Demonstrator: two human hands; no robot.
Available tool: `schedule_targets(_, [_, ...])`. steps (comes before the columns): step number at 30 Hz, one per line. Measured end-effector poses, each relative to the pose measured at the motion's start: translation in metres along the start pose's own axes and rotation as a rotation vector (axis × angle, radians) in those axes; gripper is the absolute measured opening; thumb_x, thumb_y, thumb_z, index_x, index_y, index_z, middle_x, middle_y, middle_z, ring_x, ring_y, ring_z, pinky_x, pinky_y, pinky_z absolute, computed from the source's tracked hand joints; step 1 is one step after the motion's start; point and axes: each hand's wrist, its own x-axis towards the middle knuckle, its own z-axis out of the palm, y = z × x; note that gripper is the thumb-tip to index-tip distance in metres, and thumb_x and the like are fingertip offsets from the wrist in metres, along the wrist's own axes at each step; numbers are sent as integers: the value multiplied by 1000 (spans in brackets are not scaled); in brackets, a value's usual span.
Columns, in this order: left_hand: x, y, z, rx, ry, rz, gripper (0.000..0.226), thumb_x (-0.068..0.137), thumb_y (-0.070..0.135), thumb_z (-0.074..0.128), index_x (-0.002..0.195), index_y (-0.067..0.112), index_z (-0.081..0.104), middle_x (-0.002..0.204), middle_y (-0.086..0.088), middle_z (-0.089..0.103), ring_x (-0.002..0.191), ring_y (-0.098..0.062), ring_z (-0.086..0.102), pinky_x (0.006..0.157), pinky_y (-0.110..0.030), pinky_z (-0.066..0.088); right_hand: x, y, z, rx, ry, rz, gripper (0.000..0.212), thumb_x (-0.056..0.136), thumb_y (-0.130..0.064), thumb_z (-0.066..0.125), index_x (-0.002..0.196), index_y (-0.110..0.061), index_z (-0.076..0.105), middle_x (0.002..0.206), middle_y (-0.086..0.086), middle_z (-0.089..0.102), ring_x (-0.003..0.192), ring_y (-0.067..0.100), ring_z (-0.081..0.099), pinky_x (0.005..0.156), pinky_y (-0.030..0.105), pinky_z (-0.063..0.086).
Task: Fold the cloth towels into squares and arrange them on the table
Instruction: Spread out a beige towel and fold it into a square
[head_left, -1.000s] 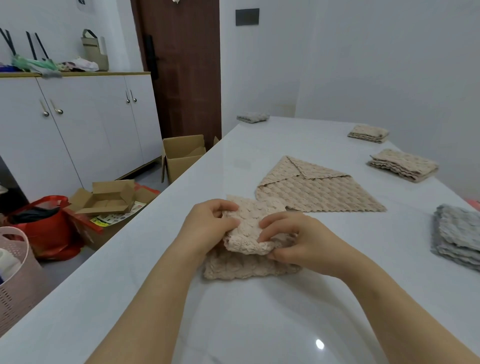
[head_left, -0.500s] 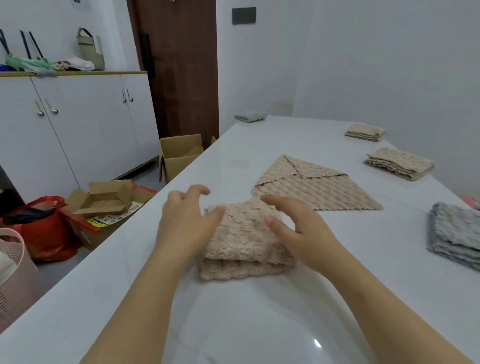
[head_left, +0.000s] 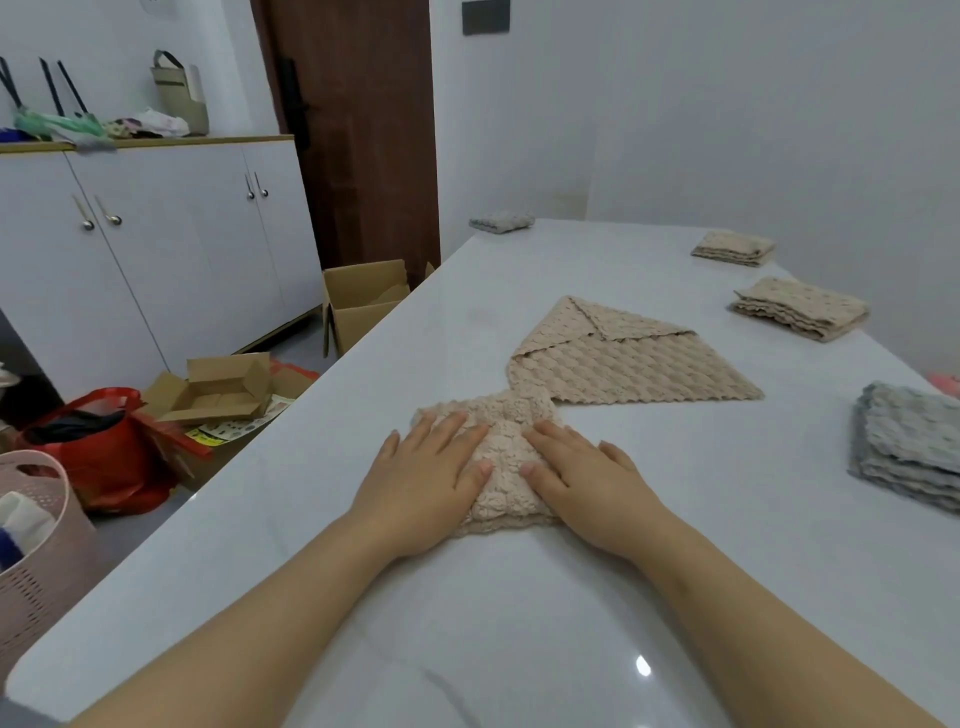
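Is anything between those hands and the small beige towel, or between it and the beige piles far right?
Nothing separates them: left hand and right hand lie flat on the small towel. Toward the beige piles, a larger half-folded towel lies just beyond it on the table, partly across the straight path.

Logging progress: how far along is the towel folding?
Done: far beige stack, near beige stack, grey stack and far grey towel sit folded on the table. In hand: left hand and right hand press flat on a folded beige square. Left: the beige towel behind it is only partly folded.
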Motion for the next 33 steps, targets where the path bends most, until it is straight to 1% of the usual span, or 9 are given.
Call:
schedule_targets(3, [-3,-2,5,-53,115,-35,50,95,52,22,144,40,19,157,9,9,145,-13,6,117,-38,7,-2,1,1,102,84,-11,48,97,-42,32,144,-29,30,155,-13,19,142,6,15,117,34,7])
schedule_targets(5, [-5,-3,5,-79,208,-123,57,89,61,27,141,37,28,153,4,22,141,-17,20,112,-38,18,-4,3,-1,209,192,16,46,96,-39,40,139,-24,40,149,-8,35,136,12,32,112,33,22])
schedule_targets(7, [-6,-5,2,-78,266,-263,64,84,66,35,139,32,32,144,2,38,132,-23,32,105,-39,27,-3,3,-2,270,280,80,50,92,-40,47,138,-20,40,133,-1,52,126,20,43,101,32,32])
schedule_targets(9, [-7,-8,-2,-77,279,-378,74,79,70,41,138,27,33,134,-1,49,125,-26,38,99,-39,32,-1,3,-2,271,285,157,61,88,-44,52,140,-20,33,125,0,56,123,22,41,97,33,31])
schedule_targets(12, [-9,-8,-7,-145,250,-468,79,71,75,48,127,20,44,120,-1,58,116,-26,46,90,-38,36,3,3,-2,265,247,231,69,84,-48,55,141,-18,31,123,-1,58,120,23,42,95,34,29])
schedule_targets(17, [-6,0,-20,-173,73,-553,57,72,73,52,97,22,54,98,3,62,103,-23,53,79,-34,38,1,-3,-6,273,184,338,57,84,-50,54,132,-21,44,116,0,61,115,23,48,96,36,30])
schedule_targets(22, [-10,6,-32,-334,-35,-578,45,77,59,59,73,15,53,76,-1,56,85,-23,55,63,-31,39,-4,-17,-20,321,43,462,29,83,-47,56,87,-19,56,85,-2,62,96,24,52,78,33,33])
schedule_targets(27, [-29,6,-57,-1005,-31,-741,22,85,33,64,91,17,51,94,-3,59,81,-16,59,69,-31,49,-22,-46,-35,862,-49,576,17,83,-26,63,86,-13,53,88,7,61,83,24,59,77,40,50])
schedule_targets(33, [-48,-30,-87,-1164,116,-827,28,88,27,61,111,15,52,111,-9,60,86,-21,60,59,-24,46,-14,-98,-39,1125,-153,597,10,87,-20,59,91,-18,51,99,8,63,81,21,62,59,28,49])
